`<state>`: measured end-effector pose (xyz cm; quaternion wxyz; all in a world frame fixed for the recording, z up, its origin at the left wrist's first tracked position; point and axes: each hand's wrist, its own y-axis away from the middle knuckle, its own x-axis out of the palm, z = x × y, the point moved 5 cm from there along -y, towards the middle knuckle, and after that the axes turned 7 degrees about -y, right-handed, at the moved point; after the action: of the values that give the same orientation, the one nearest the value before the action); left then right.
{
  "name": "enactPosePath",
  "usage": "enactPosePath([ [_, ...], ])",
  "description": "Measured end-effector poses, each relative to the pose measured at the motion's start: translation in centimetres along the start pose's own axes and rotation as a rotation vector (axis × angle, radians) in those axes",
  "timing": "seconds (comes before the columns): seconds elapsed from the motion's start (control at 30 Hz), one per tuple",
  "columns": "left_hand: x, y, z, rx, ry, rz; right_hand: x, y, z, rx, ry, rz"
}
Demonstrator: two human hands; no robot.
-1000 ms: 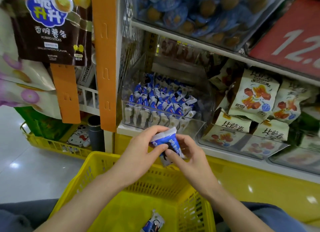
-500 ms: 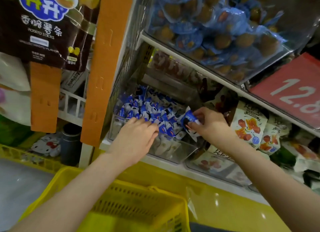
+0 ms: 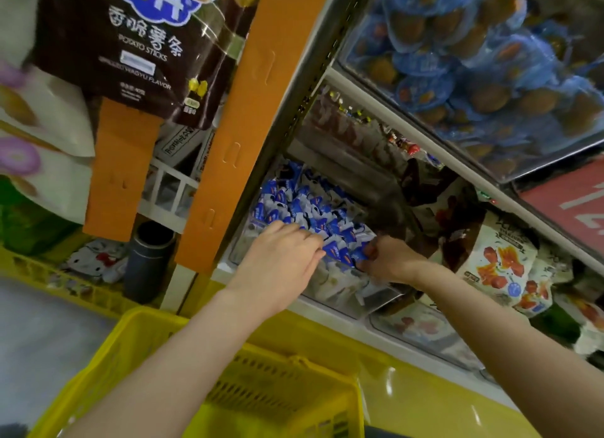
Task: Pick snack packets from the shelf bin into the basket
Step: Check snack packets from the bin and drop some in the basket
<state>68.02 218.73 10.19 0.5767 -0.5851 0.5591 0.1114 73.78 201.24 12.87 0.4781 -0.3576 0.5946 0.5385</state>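
A clear shelf bin [image 3: 330, 290] holds several small blue-and-white snack packets [image 3: 294, 205]. Both my hands reach into it from below. My left hand [image 3: 281, 261] lies palm down over the front packets, its fingers fairly straight and touching them. My right hand [image 3: 389, 261] is at the bin's front right corner and pinches a blue packet [image 3: 351, 254] between thumb and fingers. The yellow basket [image 3: 294, 361] sits directly below my forearms; its inside is mostly out of view.
An orange upright [image 3: 242, 127] stands just left of the bin. A potato-stick bag [image 3: 147, 45] hangs at upper left. Red-printed white packets [image 3: 500, 267] fill the neighbouring bin on the right. A bin of blue-wrapped round snacks [image 3: 457, 62] overhangs from the shelf above.
Both hands went from holding one packet over the basket up into the bin. Since half a second ago my right hand dropped to the bin's front right corner; the view has tilted.
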Motion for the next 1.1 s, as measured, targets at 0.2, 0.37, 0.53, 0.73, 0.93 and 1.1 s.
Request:
enactPosePath([
  [0.2, -1.0, 0.5, 0.8, -0.026, -0.01, 0.01, 0.8, 0.1, 0.3, -0.022, -0.026, 0.045],
  [0.37, -1.8, 1.0, 1.8, -0.054, -0.061, 0.061, 0.7, 1.8, 2.1, -0.393, -0.278, -0.144],
  [0.53, -2.6, 1.3, 2.1, -0.028, -0.113, 0.132, 1.9, 1.7, 2.3, -0.404, -0.336, 0.103],
  [0.73, -2.6, 1.4, 2.4, 0.017, -0.151, 0.205, -1.1, -0.5, 4.9, -0.585, -0.318, -0.142],
  [0.93, -2.8, 1.8, 2.4, 0.063, -0.177, 0.233, -1.5, -6.3, 12.0, -0.643, -0.448, -0.247],
  [1.1, -2.9, 1.8, 2.5, 0.098, -0.191, 0.224, 0.3, -9.2, 14.5, -0.531, -0.345, -0.143],
])
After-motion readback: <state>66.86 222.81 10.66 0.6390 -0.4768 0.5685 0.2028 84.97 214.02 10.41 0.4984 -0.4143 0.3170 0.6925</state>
